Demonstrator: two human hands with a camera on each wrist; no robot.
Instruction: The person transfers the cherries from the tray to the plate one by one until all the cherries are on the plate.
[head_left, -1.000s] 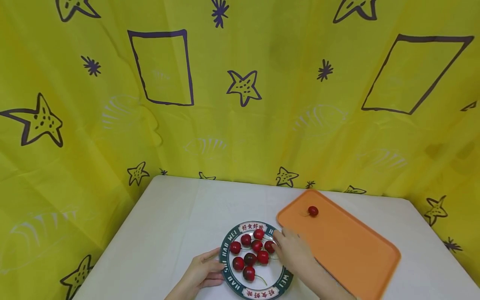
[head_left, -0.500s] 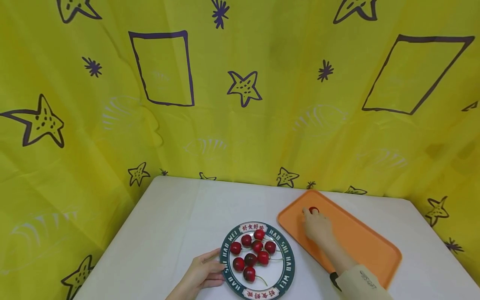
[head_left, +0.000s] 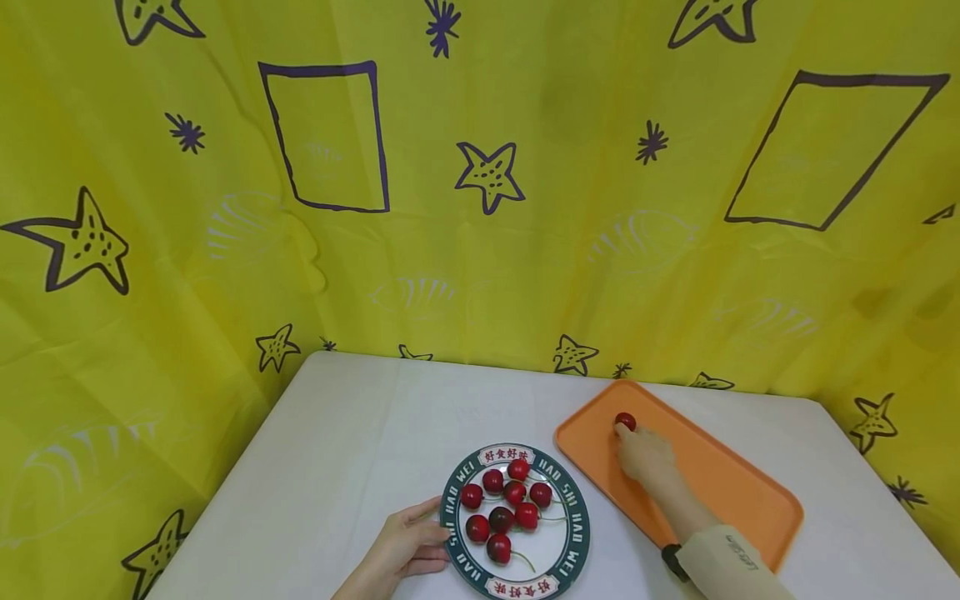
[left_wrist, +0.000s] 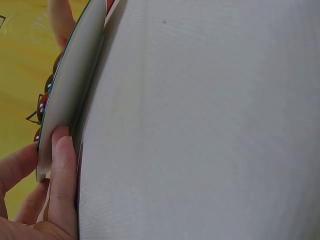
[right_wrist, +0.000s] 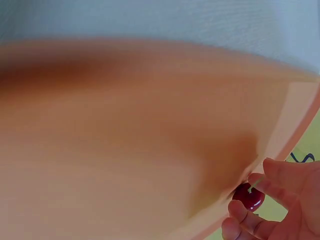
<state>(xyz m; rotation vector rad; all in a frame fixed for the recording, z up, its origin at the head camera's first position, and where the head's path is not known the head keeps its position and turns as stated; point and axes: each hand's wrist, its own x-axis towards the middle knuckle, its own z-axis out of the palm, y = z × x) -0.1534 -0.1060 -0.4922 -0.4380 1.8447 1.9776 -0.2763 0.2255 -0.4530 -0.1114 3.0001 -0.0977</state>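
Note:
My left hand grips the left rim of a round white plate with a dark green lettered border. Thumb and fingers lie on opposite faces of the plate in the left wrist view. Several dark red cherries with green stems sit on it. To the right, my right hand reaches over an orange tray, its fingertips at a single cherry near the tray's far left corner. Seen from the right wrist, the fingers pinch this cherry close to its stem.
A white-covered table carries both plate and tray, which lie side by side. Behind and at the sides hangs a yellow curtain printed with stars and fish. The tray has a low raised rim.
My right hand has moved from the plate's right side to the tray's lone cherry, which its fingers now pinch. My left hand has kept its grip on the plate.

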